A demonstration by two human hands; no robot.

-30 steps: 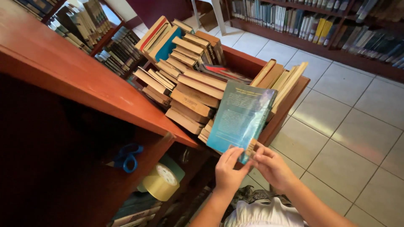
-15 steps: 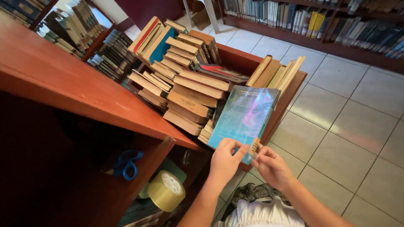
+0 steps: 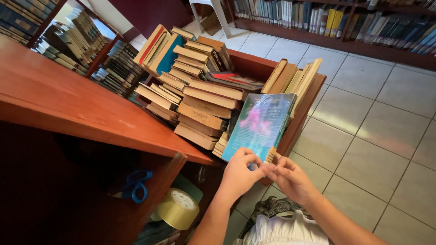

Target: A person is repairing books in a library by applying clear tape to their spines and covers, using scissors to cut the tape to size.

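Observation:
A thin book with a glossy teal and pink cover [image 3: 260, 124] stands tilted against the wooden book box [image 3: 303, 119]. My left hand [image 3: 239, 171] pinches its lower edge with thumb and fingers. My right hand [image 3: 290, 178] meets it at the same corner, fingertips on a small tan label at the book's bottom. Both hands touch each other there.
The box holds several stacked tan books [image 3: 200, 109] and upright ones [image 3: 295, 77]. A red wooden desk [image 3: 68, 104] is at left, with blue scissors [image 3: 135, 185] and a tape roll [image 3: 178, 208] on a shelf under it. Bookshelves [image 3: 345, 20] line the far wall above the tiled floor.
The book has tipped more upright and slightly right against the box. My hands have drawn closer together at its lower corner.

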